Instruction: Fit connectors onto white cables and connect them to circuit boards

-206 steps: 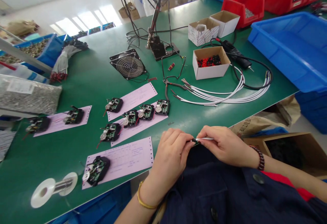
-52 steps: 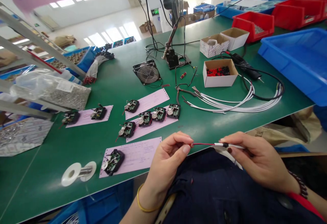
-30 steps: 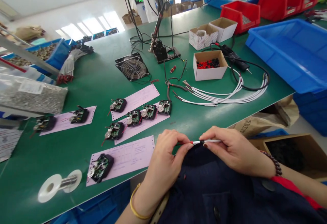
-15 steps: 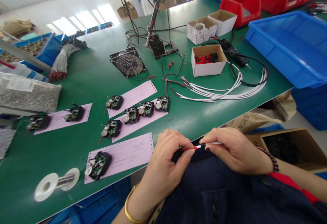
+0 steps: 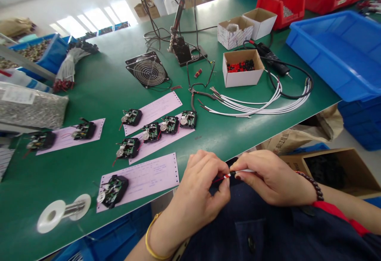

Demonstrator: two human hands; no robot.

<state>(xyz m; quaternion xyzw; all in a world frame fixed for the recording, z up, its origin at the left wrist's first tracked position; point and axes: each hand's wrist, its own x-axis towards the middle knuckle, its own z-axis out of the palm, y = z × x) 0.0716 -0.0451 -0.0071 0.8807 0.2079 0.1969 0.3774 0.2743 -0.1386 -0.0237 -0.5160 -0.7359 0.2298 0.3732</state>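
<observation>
My left hand point(image 5: 205, 183) pinches the red end of a thin cable point(image 5: 245, 171) at the table's front edge. From the other side my right hand point(image 5: 264, 175) grips the cable's white jacket, close to a small black piece on it. Red and white show between the two sets of fingertips; finer detail is too small to make out. Left of my hands, a small black device with a green circuit board point(image 5: 113, 191) lies on a pink paper slip point(image 5: 154, 177). Several similar circuit-board units point(image 5: 152, 132) sit on other slips farther back.
White cables point(image 5: 256, 109) lie behind my hands beside cutters point(image 5: 193, 94). A box of red and black parts point(image 5: 242, 74), a fan point(image 5: 148, 70) and a soldering iron stand point(image 5: 181, 50) are farther back. A solder spool point(image 5: 64, 213) lies front left, a blue tray point(image 5: 336, 50) right.
My left fingertips have shifted slightly right, closer to my right fingertips. The red-and-white stretch of cable between them now tilts more and its red end shows lower left.
</observation>
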